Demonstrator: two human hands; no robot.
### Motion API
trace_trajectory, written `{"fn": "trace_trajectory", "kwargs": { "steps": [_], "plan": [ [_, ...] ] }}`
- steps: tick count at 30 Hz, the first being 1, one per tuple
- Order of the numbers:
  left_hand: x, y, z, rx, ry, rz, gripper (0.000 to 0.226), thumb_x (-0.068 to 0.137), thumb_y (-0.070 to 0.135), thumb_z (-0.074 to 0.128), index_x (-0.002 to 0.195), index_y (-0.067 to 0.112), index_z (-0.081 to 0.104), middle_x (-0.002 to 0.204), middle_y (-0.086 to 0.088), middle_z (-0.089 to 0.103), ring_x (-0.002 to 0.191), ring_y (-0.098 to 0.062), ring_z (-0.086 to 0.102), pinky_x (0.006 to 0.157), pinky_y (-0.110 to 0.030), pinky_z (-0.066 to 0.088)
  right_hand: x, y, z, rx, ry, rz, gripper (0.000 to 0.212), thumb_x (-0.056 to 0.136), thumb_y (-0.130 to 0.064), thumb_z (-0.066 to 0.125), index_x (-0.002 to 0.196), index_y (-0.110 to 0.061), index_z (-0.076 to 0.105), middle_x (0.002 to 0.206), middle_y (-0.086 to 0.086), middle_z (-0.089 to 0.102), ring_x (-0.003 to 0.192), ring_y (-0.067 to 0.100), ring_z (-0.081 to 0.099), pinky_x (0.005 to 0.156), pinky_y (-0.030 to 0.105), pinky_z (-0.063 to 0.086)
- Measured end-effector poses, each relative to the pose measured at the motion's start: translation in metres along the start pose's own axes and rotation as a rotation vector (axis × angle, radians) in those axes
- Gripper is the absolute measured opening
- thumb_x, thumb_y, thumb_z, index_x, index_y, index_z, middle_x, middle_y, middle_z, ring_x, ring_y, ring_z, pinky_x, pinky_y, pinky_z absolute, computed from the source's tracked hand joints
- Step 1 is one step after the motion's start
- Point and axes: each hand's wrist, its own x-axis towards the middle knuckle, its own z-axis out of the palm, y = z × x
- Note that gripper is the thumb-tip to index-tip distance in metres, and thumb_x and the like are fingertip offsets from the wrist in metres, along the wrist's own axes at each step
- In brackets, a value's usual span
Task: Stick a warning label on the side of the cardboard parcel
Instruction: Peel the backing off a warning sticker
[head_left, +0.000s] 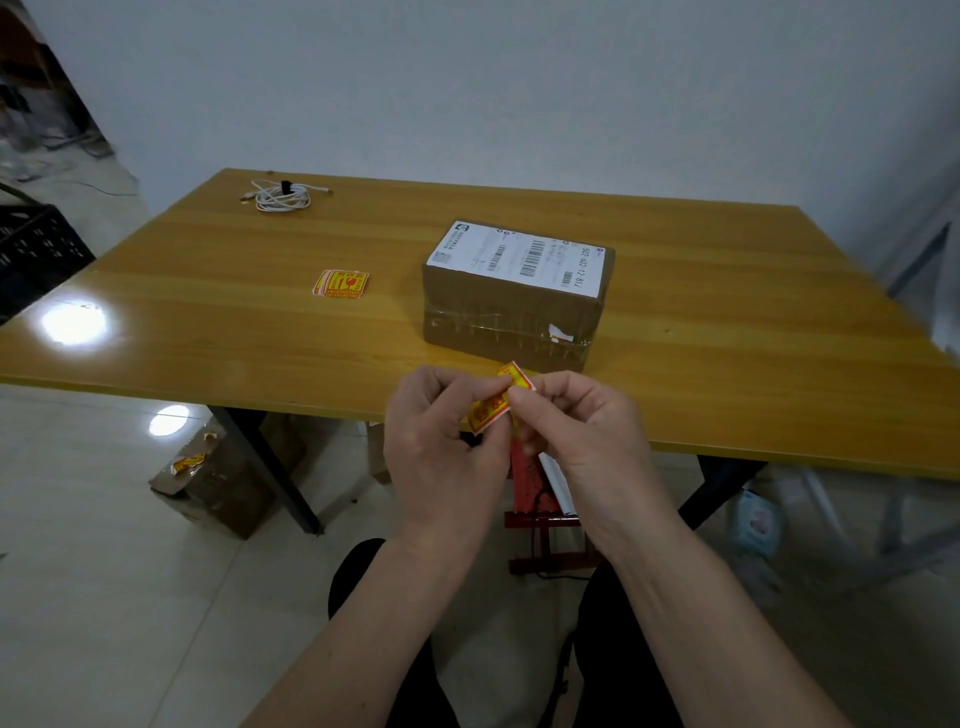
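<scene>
A brown cardboard parcel (511, 312) wrapped in clear tape stands on the wooden table (218, 322), with a white shipping label on its top. A yellow and red warning label (491, 408) is pinched between my left hand (441, 447) and my right hand (582, 431), just in front of the table's near edge and below the parcel's near side. The label is bent between my fingertips, and its upper corner sticks up above my right thumb. A small stack of the same warning labels (341, 283) lies on the table, left of the parcel.
A coiled white cable (280, 195) lies at the table's far left corner. Under the table are an open cardboard box (218, 478) with label scraps and a red stool (540, 509). A black crate (36, 249) stands at the left. A white wall is behind.
</scene>
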Motion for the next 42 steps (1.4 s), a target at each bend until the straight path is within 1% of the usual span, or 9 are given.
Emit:
{"fn": "trace_trajectory", "kwargs": {
  "steps": [8,12,16,19,23,28,35,39,42],
  "plan": [
    [0.0,0.002,-0.002,0.039,-0.014,-0.024,0.013,0.072,0.026,0.065,0.082,0.021,0.071,0.08,0.014,0.057,0.082,-0.015,0.055,0.068,-0.04,0.05,0.001,0.002,-0.003,0.097,0.005,0.034,0.015,0.086,-0.009,0.064,0.072,-0.01,0.071,0.058,0.001,0.062,0.054,0.01,0.053,0.054,0.02,0.048],
    [0.0,0.003,-0.003,0.021,-0.046,-0.065,0.01,0.076,0.022,0.065,0.085,0.023,0.069,0.078,0.028,0.056,0.084,-0.005,0.056,0.084,-0.049,0.05,0.004,0.001,-0.004,0.164,0.045,0.077,0.016,0.088,-0.011,0.062,0.075,-0.009,0.07,0.06,0.0,0.062,0.054,0.01,0.052,0.053,0.02,0.047],
    [-0.001,0.0,-0.004,0.035,-0.044,-0.041,0.007,0.08,0.023,0.062,0.084,0.022,0.068,0.076,0.015,0.06,0.079,-0.014,0.058,0.075,-0.045,0.051,0.003,0.001,-0.002,0.188,0.042,0.084,0.017,0.087,-0.018,0.063,0.075,-0.01,0.071,0.064,0.002,0.063,0.058,0.011,0.053,0.054,0.021,0.047],
    [0.002,0.001,-0.003,0.023,-0.058,-0.113,0.003,0.08,0.022,0.069,0.08,0.025,0.069,0.074,0.009,0.062,0.076,-0.014,0.057,0.071,-0.039,0.05,0.0,0.002,0.0,0.13,0.017,0.068,0.013,0.085,-0.017,0.065,0.078,-0.008,0.071,0.065,0.003,0.063,0.059,0.01,0.055,0.056,0.021,0.048],
    [0.004,0.005,-0.003,0.008,-0.145,-0.291,0.017,0.079,0.02,0.071,0.077,0.035,0.066,0.075,0.012,0.059,0.073,-0.006,0.052,0.067,-0.021,0.042,0.0,0.004,0.001,0.005,0.056,0.026,0.007,0.084,-0.01,0.066,0.078,-0.01,0.07,0.064,0.004,0.062,0.058,0.01,0.055,0.055,0.019,0.049],
    [0.005,0.006,-0.004,-0.014,-0.255,-0.399,0.015,0.082,0.027,0.068,0.078,0.042,0.065,0.077,0.015,0.059,0.074,-0.004,0.052,0.064,-0.015,0.04,0.0,0.004,0.004,-0.012,0.115,-0.008,0.007,0.084,-0.007,0.067,0.092,-0.007,0.067,0.069,0.004,0.064,0.057,0.007,0.057,0.053,0.017,0.05],
    [0.006,0.0,-0.003,-0.124,-0.304,-0.494,0.015,0.084,0.02,0.067,0.095,0.027,0.073,0.094,0.006,0.069,0.086,-0.008,0.061,0.074,-0.021,0.048,0.002,0.002,0.004,-0.009,0.153,-0.003,0.014,0.088,-0.007,0.062,0.102,-0.003,0.062,0.066,0.002,0.065,0.053,0.003,0.059,0.052,0.015,0.049],
    [0.005,0.002,-0.003,-0.104,-0.295,-0.437,0.011,0.083,0.026,0.066,0.09,0.031,0.073,0.091,0.007,0.068,0.083,-0.003,0.056,0.07,-0.014,0.043,0.002,0.003,0.006,0.014,0.169,-0.005,0.012,0.089,-0.011,0.061,0.093,0.0,0.065,0.063,0.0,0.063,0.052,0.004,0.057,0.051,0.016,0.049],
    [0.004,0.004,-0.004,-0.03,-0.256,-0.349,0.007,0.081,0.028,0.068,0.085,0.03,0.073,0.084,0.011,0.065,0.085,-0.006,0.057,0.078,-0.025,0.046,0.002,0.004,0.008,0.063,0.172,0.007,0.018,0.088,-0.014,0.063,0.092,0.003,0.065,0.063,0.001,0.063,0.053,0.006,0.057,0.051,0.016,0.049]
  ]
}}
